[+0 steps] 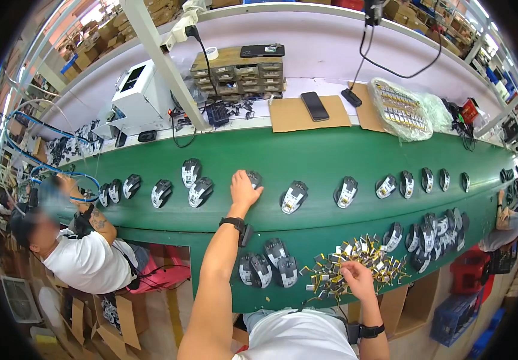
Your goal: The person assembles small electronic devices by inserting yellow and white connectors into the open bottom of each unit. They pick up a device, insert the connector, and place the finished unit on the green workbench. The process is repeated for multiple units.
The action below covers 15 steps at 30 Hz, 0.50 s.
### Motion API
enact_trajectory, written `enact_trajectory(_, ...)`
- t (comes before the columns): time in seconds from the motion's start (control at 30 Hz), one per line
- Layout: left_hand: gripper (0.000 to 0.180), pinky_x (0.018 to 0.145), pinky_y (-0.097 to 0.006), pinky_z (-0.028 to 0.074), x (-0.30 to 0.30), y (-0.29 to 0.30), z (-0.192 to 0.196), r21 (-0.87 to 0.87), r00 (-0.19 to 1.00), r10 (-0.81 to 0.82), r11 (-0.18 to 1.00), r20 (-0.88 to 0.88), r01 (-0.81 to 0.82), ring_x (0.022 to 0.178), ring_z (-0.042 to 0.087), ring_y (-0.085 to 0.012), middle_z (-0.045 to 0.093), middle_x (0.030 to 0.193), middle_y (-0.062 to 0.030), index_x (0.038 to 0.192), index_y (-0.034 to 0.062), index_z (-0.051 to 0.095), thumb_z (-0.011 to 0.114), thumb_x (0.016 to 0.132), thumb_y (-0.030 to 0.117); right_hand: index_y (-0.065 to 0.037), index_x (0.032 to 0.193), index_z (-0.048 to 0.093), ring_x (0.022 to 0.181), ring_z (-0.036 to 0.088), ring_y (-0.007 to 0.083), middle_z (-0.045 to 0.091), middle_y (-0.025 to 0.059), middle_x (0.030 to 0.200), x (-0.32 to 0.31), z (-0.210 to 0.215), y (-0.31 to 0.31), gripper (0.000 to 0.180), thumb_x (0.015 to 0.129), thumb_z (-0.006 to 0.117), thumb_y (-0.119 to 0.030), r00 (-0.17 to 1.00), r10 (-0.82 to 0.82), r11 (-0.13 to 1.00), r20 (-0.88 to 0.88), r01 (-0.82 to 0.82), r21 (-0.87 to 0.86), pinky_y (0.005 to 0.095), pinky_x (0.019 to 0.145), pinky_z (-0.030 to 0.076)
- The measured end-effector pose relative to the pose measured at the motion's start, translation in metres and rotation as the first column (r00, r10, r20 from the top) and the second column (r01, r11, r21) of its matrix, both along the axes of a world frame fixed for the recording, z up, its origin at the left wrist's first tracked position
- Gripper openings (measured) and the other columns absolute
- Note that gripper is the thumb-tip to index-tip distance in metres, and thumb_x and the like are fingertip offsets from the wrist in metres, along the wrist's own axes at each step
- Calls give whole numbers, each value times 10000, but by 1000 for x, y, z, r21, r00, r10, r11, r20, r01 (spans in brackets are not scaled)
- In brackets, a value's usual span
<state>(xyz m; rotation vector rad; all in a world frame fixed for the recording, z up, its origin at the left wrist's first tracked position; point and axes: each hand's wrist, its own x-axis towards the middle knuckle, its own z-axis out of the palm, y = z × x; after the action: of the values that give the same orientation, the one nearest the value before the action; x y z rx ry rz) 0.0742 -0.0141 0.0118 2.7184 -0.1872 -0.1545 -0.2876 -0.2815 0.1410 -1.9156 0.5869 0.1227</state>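
Note:
My left hand (245, 189) reaches out over the green conveyor belt, its fingers closed around a dark computer mouse (254, 178) that is partly hidden under them. Other mice lie along the belt in a row, such as one mouse (295, 197) just to the right, showing pale undersides. Close to my body, my right hand (358, 279) is at the edge of a heap of small silver battery packs (355, 258) with yellow ends and short wires. Its thumb and fingers are drawn together; what they pinch is too small to make out.
A cluster of mice (274, 264) sits left of the battery heap, and a stacked group (436, 234) to its right. Behind the belt are a phone (315, 106) on cardboard, a drawer cabinet (238, 75) and a bagged tray (400, 108). Co-workers (85, 258) sit at both sides.

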Motion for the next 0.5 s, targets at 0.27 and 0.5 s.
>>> enact_trajectory(0.27, 554, 671, -325, 499, -115, 27, 153, -823, 842, -250, -209, -478, -529, 800, 575, -198, 596, 921, -93, 1230, -15, 512, 504, 964, 471, -9, 1024, 677, 777, 682, 171, 717, 89, 888, 0, -8, -4, 206, 867, 668, -142, 985, 122, 992, 121, -116, -55, 301, 727, 533)
enact_trajectory(0.5, 602, 693, -296, 487, -267, 30, 147, -535, 727, -558, -501, -401, -680, 813, 521, -211, 500, 978, -105, 1305, -63, 415, 509, 965, 425, -83, 886, 678, 786, 644, 312, 633, 107, 815, 30, -66, 6, 120, 770, 674, -113, 889, 440, 791, 126, -317, -523, 438, 713, 527)
